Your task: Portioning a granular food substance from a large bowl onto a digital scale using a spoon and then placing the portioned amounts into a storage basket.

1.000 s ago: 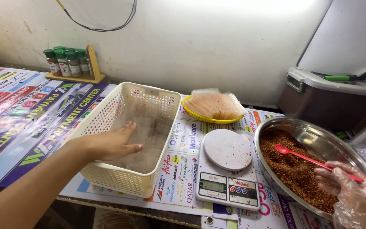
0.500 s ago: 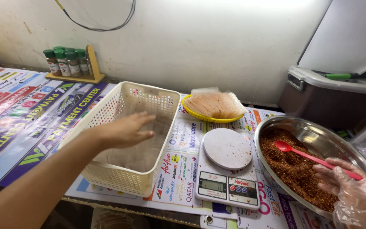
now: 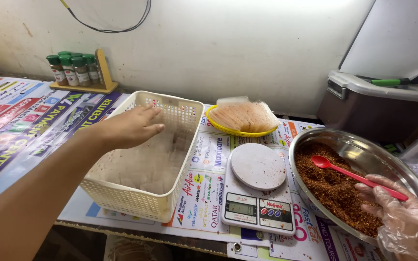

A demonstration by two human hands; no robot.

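Your left hand (image 3: 130,126) hovers flat and empty, fingers together, over the cream plastic basket (image 3: 143,155). Your gloved right hand (image 3: 398,212) grips the red spoon (image 3: 351,175), which lies in the metal bowl (image 3: 359,153) of reddish-brown spice beside the kitchen scale (image 3: 257,191).

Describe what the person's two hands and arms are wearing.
The left hand is bare, and its forearm shows no sleeve, watch or ring. The right hand wears a loose, crinkled, clear plastic disposable glove; its arm is out of view.

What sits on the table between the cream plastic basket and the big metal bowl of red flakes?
In the head view, a white kitchen scale with a round platform sits between the cream basket and the metal bowl.
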